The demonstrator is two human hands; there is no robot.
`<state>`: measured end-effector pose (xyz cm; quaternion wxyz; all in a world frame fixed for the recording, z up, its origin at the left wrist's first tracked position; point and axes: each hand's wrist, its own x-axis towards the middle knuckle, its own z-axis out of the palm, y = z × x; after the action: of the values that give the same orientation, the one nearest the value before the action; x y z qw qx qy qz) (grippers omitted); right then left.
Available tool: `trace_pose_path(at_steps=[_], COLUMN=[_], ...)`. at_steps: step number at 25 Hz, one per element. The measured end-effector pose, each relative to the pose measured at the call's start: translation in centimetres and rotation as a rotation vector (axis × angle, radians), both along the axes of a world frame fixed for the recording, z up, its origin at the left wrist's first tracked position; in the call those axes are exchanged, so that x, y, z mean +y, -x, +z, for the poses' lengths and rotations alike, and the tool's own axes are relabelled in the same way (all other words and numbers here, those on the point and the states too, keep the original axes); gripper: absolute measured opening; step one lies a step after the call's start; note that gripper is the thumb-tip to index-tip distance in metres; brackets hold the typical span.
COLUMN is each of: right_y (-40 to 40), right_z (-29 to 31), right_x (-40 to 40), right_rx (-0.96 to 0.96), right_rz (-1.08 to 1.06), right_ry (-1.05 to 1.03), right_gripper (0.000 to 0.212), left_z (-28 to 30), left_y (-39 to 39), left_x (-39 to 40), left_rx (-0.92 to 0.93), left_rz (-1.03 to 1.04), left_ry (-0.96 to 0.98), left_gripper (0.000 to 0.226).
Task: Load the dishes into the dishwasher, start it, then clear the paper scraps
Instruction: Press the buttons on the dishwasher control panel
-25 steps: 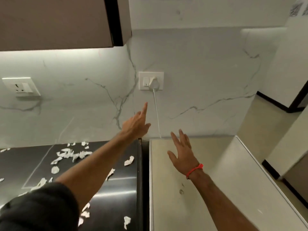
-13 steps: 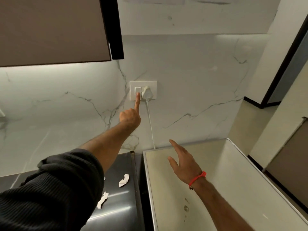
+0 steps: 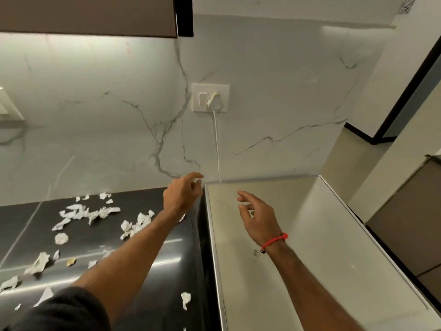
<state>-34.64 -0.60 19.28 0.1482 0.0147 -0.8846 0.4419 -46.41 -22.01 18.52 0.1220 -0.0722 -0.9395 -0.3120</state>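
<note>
Several white paper scraps (image 3: 95, 213) lie scattered over the dark glossy countertop (image 3: 148, 283) at the left. To its right stands the beige top of the dishwasher (image 3: 298, 259). On the marble wall above, a white switch plate (image 3: 202, 99) carries a plug (image 3: 214, 99) whose cord (image 3: 217, 149) drops behind the appliance. My left hand (image 3: 182, 194) hovers over the counter's back right corner with loosely curled fingers, holding nothing. Above the dishwasher top, my right hand (image 3: 259, 217), with a red thread at the wrist, hangs relaxed and empty.
A brown wall cabinet (image 3: 88, 15) hangs overhead at the upper left. Another socket plate (image 3: 7, 106) shows at the far left edge. A narrow dark gap (image 3: 202, 247) separates counter and appliance. Floor and a doorway (image 3: 405, 103) lie to the right.
My left hand has come down from the wall switch, which its forefinger touched half a second ago, to just above the counter corner. The view has tilted down, showing the scraps again.
</note>
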Motion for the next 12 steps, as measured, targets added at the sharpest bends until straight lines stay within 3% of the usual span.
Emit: trace_pose_path(at_steps=[4,7,12], right_y=[-5.2,-9.7,-20.3], right_z=[-1.3,-2.7,-9.3], right_x=[1.1,3.6,9.5], right_rx=[-0.053,-0.096,-0.269], right_rz=[0.054,0.066,0.14], right_ry=[0.045,0.078,-0.039], right_gripper=[0.035,0.033,0.036], left_z=[-3.8,-6.4,-11.7], left_y=[-8.9,-15.5,-28.6], left_x=[1.3,2.7,6.1], left_rx=[-0.102,-0.127,-0.09], left_rz=[-0.284,-0.3,-0.349], left_ry=[0.034,0.066,0.159], left_gripper=[0.025,0.024,0.03])
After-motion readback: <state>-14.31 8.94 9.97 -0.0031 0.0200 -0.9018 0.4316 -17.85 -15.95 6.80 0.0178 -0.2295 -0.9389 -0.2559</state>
